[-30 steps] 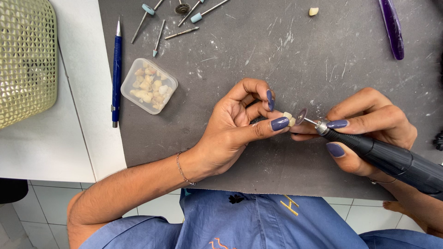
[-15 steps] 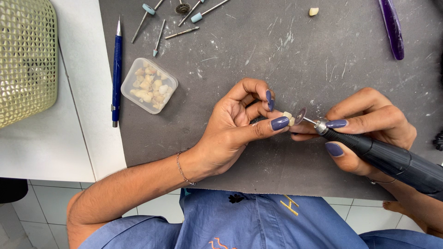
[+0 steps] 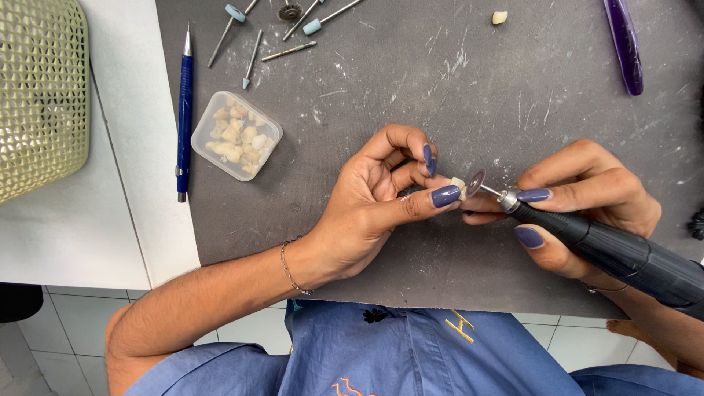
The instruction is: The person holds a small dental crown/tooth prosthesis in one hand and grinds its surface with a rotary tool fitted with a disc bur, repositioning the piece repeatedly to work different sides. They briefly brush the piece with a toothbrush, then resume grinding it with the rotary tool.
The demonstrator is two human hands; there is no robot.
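I see my left hand (image 3: 367,213) with its grip pinched tight on a small cream tooth-shaped piece (image 3: 459,188), thumb and fingertips closed around it. My right hand (image 3: 579,205) clasps a black rotary handpiece (image 3: 623,253), whose small disc (image 3: 477,182) touches the piece, above the grey bench mat (image 3: 440,88)

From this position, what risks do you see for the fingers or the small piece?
The small disc on the rotary handpiece sits right beside the left hand thumb tip, so a slip may nick it. The tiny tooth-like piece is only pinched between fingertips and might fly off across the grey mat.
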